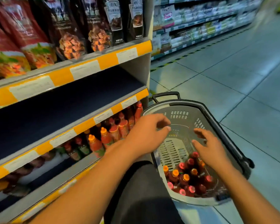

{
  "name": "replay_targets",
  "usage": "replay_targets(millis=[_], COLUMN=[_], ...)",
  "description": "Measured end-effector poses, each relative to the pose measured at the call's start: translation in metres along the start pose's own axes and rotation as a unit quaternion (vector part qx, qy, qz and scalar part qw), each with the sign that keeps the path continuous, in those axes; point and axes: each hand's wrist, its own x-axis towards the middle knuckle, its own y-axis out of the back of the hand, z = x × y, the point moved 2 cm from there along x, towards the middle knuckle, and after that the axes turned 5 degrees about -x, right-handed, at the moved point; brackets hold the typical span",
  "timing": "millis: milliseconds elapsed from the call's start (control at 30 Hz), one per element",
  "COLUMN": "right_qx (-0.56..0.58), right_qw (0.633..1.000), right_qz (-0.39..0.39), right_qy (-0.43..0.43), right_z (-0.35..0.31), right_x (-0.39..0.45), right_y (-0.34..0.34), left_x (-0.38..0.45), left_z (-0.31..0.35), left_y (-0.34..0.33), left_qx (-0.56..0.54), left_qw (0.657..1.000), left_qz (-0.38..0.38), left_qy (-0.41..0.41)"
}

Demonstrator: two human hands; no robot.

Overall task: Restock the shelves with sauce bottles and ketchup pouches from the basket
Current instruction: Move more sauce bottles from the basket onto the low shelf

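The sauce bottles (pixel 188 178) are standing upright and packed close together in the near end of a grey plastic shopping basket (pixel 179 113), their caps showing orange and pink-red. The far end of the basket is showing its slotted floor. The basket is sitting on the tiled floor (pixel 233 78) just beside the end of the shelving unit, its black handle (pixel 166 94) pointing away from the person.

Both hands are hovering over the basket and holding nothing. The left hand (pixel 149 131) is hanging above the left rim with its fingers loosely curled. The right hand (pixel 208 146) is reaching in just above the bottles with its fingers spread and relaxed.

To the left, the middle shelf (pixel 63 107) is showing a dark bare board. The shelf below is holding more sauce bottles with orange and red caps (pixel 113 133). The top shelf is carrying red pouches (pixel 14 38) and dark pouches (pixel 113 20). Another stocked aisle (pixel 200 21) is running across the background, blurred.
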Motion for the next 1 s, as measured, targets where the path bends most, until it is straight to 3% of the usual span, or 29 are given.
replay_targets(millis=[167, 267, 367, 533, 767, 1000], right_qx=[-0.011, -0.005, -0.016, -0.055, -0.194, -0.336], right_qw=[0.994, 0.99, 0.989, 0.979, 0.943, 0.9], right_qz=[-0.023, -0.037, -0.051, -0.105, -0.236, -0.268], right_qy=[-0.104, -0.135, -0.14, -0.164, -0.13, -0.071], right_z=[0.073, 0.103, 0.124, 0.136, 0.148, 0.16], right_x=[-0.019, -0.022, -0.016, 0.01, 0.042, 0.067], right_y=[0.009, 0.009, 0.004, -0.019, -0.074, -0.112], left_x=[0.04, 0.047, 0.055, 0.077, 0.093, 0.096], left_z=[0.013, -0.009, -0.045, -0.082, -0.115, -0.143], left_y=[-0.112, -0.161, -0.183, -0.202, -0.235, -0.272], left_qx=[-0.013, 0.05, 0.135, 0.171, 0.229, 0.233], left_qw=[0.993, 0.985, 0.966, 0.948, 0.916, 0.876], left_qz=[-0.108, -0.153, -0.196, -0.222, -0.26, -0.346], left_qy=[0.047, 0.07, 0.106, 0.15, 0.204, 0.242])
